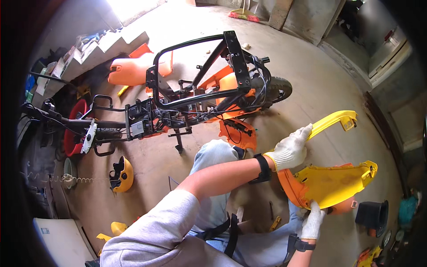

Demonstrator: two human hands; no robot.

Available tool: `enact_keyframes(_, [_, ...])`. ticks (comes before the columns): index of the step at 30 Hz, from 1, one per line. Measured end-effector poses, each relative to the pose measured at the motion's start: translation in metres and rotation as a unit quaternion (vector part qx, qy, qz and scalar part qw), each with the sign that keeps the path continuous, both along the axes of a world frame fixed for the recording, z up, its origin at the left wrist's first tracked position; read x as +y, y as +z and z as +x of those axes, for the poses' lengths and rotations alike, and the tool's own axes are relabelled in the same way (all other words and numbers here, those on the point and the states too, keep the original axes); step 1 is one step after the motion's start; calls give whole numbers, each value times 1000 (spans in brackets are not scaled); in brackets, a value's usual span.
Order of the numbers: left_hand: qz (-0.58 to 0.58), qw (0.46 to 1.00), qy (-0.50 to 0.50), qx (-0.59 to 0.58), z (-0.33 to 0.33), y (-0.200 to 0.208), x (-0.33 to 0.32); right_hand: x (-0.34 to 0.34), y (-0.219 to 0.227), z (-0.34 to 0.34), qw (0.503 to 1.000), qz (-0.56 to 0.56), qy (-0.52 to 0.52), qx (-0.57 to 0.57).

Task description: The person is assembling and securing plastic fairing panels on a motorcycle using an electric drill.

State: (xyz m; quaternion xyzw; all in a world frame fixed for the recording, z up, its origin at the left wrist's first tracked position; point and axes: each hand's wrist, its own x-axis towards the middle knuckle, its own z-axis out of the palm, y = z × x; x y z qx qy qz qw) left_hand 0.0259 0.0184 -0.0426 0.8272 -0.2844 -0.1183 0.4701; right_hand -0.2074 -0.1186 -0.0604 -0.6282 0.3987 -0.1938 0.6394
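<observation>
White knit gloves cover both my hands. My left hand (291, 149), its arm reaching across to the right, is closed around one end of a long yellow trim strip (331, 123). The strip points away to the right and ends in a hooked bracket. Below it, my right hand (313, 221) grips the lower edge of a curved body panel (338, 184), yellow over most of its surface with an orange section on the left. The strip and the panel look apart from each other. My right fingers are partly hidden by the panel.
A stripped black motorbike frame (195, 99) with bare wiring stands ahead. Orange fairings (131, 71) lie beyond it. An orange helmet (122, 174) sits on the floor at left, near a red basin (73, 129). At right is a black bin (372, 216). A screwdriver-like tool (275, 223) lies between my legs.
</observation>
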Motion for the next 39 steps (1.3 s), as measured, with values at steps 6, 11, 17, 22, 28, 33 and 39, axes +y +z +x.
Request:
enact_keyframes(6, [93,993,-58,55,2,3,18,-9,20,20,988,129,-59,69])
enact_keyframes(11, [115,989,-80,43,3,11,36,-12,21,23,989,130,-35,67])
enact_keyframes(17, [49,996,-80,-9,9,-20,44,-27,-1,20,993,117,2,25])
enact_keyframes(22, [103,982,-122,102,-3,6,49,-43,-18,29,990,102,-39,91])
enact_keyframes(28, [138,978,-125,92,-19,12,35,-55,-24,29,979,113,-78,149])
enact_keyframes(33, [74,986,-106,108,-15,5,43,-41,-1,39,983,95,-56,147])
enact_keyframes(39, [50,990,-24,127,-25,2,29,-49,-17,43,992,64,-55,93])
